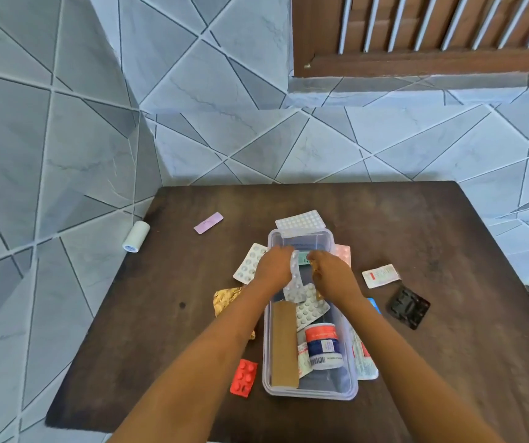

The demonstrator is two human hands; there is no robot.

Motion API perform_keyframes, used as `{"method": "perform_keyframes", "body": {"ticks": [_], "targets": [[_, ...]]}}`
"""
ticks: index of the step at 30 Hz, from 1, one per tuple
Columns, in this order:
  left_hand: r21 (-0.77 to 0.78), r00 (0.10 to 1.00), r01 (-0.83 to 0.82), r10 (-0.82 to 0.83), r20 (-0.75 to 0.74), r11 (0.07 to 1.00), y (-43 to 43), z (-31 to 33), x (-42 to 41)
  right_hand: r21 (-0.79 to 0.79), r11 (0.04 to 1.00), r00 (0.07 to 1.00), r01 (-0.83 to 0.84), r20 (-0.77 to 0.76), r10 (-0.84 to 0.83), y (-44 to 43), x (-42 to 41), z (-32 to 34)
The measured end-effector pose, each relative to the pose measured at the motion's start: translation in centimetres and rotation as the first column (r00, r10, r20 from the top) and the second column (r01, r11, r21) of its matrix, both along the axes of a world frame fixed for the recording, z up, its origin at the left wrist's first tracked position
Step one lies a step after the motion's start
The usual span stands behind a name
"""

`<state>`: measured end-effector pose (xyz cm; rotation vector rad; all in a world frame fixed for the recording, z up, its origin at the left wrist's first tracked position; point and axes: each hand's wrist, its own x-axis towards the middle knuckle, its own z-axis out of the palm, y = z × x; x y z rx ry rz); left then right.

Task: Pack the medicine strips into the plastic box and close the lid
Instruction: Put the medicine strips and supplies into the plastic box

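A clear plastic box (346,391) stands open on the dark table, with strips, a brown card and a small jar (322,345) inside. Both hands are over its middle. My left hand (272,265) grips a silver blister strip (295,282) that hangs down into the box. My right hand (331,271) pinches a small golden strip (315,266). Loose strips lie around the box: a white one (248,262), a gold foil one (224,298), a red one (243,377), a white one (301,222) at the far end, a pink one (343,253).
A white sachet (381,275) and a black blister tray (409,307) lie right of the box. A lilac strip (208,222) lies far left on the table (160,314). A tape roll (135,236) sits by the tiled wall. The table's left edge is near.
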<state>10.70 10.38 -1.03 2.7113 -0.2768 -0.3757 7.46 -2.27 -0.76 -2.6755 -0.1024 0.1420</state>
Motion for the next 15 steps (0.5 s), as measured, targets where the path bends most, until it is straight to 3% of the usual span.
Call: {"method": "perform_keyframes", "body": {"ticks": [8,11,15], "targets": [[0.288,0.988,0.145,-0.151,-0.001,0.947,-0.7,-0.4,-0.3,-0.376,0.895,0.971,-0.241,-0.09,0.224,-0.5,0.2,-1.1],[0.175,0.991,0.133,-0.134,-0.005,0.975,-0.2,-0.2,-0.4,-0.395,0.875,0.96,-0.28,-0.118,0.254,-1.0,-0.2,-1.1],[-0.149,0.994,-0.036,0.05,0.094,0.988,1.5,1.3,-1.4,-0.298,0.934,0.98,-0.198,-0.053,0.191,-0.9,-1.0,-1.4]]}}
